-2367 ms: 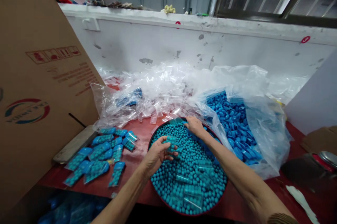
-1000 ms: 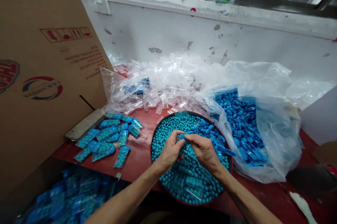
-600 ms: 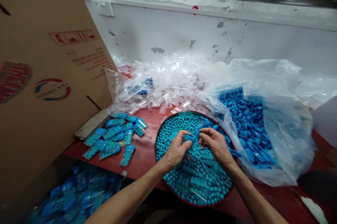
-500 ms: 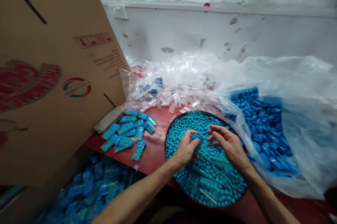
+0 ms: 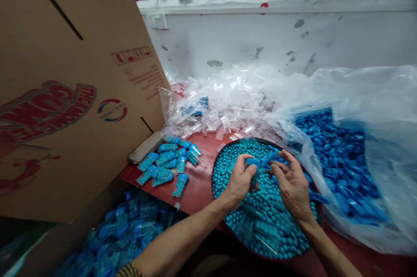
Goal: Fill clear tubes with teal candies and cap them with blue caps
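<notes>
A round tub (image 5: 213,190) full of turquoise balls (image 5: 233,168) sits on the red table. Over its middle, my left hand (image 5: 239,179) is closed around a small clear container with a blue cap (image 5: 253,163); its lower part is mostly hidden by the fingers. My right hand (image 5: 293,186) reaches to the far side of the tub, thumb and fingers curled on blue caps (image 5: 273,155) lying there. How many caps it grips is unclear. Clear empty containers (image 5: 267,229) rest on the balls at the tub's near side.
Filled blue-capped containers (image 5: 166,157) lie left of the tub on the red table (image 5: 198,186). More fill a box (image 5: 110,242) below. A carton (image 5: 81,94) stands left. Clear containers (image 5: 234,107) are heaped behind; a plastic bag (image 5: 397,173) of blue caps (image 5: 342,159) lies right.
My right hand has closed its fingers among the blue caps at the tub's far side. My left hand still holds the container. The whole view has shifted slightly.
</notes>
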`<state>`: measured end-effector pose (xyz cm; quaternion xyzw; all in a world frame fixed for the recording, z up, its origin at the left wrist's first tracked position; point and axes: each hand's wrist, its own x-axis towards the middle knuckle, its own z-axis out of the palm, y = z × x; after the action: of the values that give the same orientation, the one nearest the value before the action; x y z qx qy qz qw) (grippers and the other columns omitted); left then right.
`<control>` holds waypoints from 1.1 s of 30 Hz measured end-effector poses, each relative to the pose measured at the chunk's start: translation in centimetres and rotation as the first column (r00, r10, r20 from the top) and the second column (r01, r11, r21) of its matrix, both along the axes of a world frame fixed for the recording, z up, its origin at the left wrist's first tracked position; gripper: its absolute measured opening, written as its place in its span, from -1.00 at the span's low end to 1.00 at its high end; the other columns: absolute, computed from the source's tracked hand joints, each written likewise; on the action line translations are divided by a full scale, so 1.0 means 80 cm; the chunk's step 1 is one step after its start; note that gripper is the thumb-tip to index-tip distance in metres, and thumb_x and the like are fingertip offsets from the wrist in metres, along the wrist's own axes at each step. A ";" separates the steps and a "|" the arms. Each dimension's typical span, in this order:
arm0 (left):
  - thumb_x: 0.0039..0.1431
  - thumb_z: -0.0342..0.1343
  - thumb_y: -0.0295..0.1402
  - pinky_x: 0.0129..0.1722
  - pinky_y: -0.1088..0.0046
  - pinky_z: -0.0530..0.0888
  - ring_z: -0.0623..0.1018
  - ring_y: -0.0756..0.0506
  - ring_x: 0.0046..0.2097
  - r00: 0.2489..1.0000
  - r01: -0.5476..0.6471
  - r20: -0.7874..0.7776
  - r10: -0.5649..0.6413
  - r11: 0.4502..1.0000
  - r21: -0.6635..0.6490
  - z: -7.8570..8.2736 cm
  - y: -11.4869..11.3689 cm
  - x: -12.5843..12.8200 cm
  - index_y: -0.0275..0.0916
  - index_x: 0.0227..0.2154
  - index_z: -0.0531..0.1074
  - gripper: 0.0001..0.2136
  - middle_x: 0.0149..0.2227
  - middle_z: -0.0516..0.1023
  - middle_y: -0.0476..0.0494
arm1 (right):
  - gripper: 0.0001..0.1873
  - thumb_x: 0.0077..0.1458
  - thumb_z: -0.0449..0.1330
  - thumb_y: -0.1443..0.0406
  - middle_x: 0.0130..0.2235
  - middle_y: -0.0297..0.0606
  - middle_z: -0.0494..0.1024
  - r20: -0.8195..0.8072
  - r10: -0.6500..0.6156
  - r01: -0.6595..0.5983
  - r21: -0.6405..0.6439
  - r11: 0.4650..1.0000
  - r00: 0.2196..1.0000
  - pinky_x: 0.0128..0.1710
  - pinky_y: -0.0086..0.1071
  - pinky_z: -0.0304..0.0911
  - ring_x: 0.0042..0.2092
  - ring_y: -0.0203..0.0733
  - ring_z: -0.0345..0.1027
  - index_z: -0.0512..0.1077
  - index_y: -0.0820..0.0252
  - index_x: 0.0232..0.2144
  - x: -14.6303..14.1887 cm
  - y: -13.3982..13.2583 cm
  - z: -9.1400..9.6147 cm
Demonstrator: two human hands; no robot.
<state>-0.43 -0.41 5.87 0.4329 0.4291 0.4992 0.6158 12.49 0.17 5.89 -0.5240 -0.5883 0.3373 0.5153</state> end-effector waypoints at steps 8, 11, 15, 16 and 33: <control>0.07 -0.06 -0.34 -0.56 0.61 0.28 0.31 0.09 -0.53 0.991 -0.028 -0.127 0.033 0.999 0.039 -0.002 -0.004 -0.002 -0.19 -0.10 0.10 -0.69 -0.42 0.29 0.02 | -0.46 0.00 0.09 0.25 0.07 -0.13 0.21 0.337 0.311 -0.339 0.024 0.941 0.889 0.03 -0.12 0.11 0.06 -0.06 0.11 0.10 0.13 0.06 0.002 -0.007 0.000; 0.04 -0.04 -0.40 -0.38 0.56 0.30 0.33 0.05 -0.40 0.985 0.002 -0.172 0.014 0.996 0.091 0.000 -0.008 -0.005 -0.20 -0.05 0.15 -0.64 -0.36 0.33 -0.03 | -0.24 -0.13 0.19 0.29 0.11 -0.11 0.12 0.458 0.380 -0.433 0.010 0.901 0.803 0.05 -0.11 0.07 0.12 -0.03 0.01 -0.04 0.14 0.11 0.006 -0.011 -0.004; 0.05 -0.07 -0.43 -0.28 0.52 0.29 0.33 0.01 -0.32 0.979 0.045 -0.201 -0.018 0.990 0.131 -0.001 -0.013 -0.005 -0.25 -0.15 0.24 -0.74 -0.33 0.34 -0.05 | -0.23 -0.15 0.13 0.38 0.04 -0.06 0.18 0.548 0.371 -0.460 0.029 0.888 0.750 -0.07 -0.20 0.22 0.02 -0.07 0.18 -0.10 0.17 0.11 0.001 -0.016 -0.009; 0.05 -0.08 -0.44 -0.27 0.51 0.28 0.33 0.00 -0.31 0.977 0.029 -0.212 -0.001 0.991 0.132 -0.002 -0.013 -0.004 -0.25 -0.18 0.25 -0.77 -0.34 0.34 -0.05 | -0.26 -0.14 0.10 0.39 0.01 -0.05 0.21 0.568 0.354 -0.455 0.041 0.890 0.743 -0.13 -0.22 0.27 -0.04 -0.07 0.24 -0.09 0.18 0.10 -0.002 -0.018 -0.011; 0.04 0.00 -0.31 -0.48 0.57 0.33 0.33 0.07 -0.46 0.987 0.145 0.072 -0.145 0.989 -0.001 0.004 -0.022 -0.006 -0.19 -0.12 0.10 -0.66 -0.38 0.29 0.00 | -0.19 -0.16 0.16 0.28 -0.12 -0.12 0.33 0.476 0.420 -0.456 -0.044 0.889 0.773 -0.39 -0.36 0.31 -0.38 -0.24 0.33 -0.12 0.19 0.11 -0.001 -0.027 0.003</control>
<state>-0.91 -2.16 6.17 0.4430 0.3757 0.4669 0.6668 12.44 -1.96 6.10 -0.4190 -0.8136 0.2878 0.2823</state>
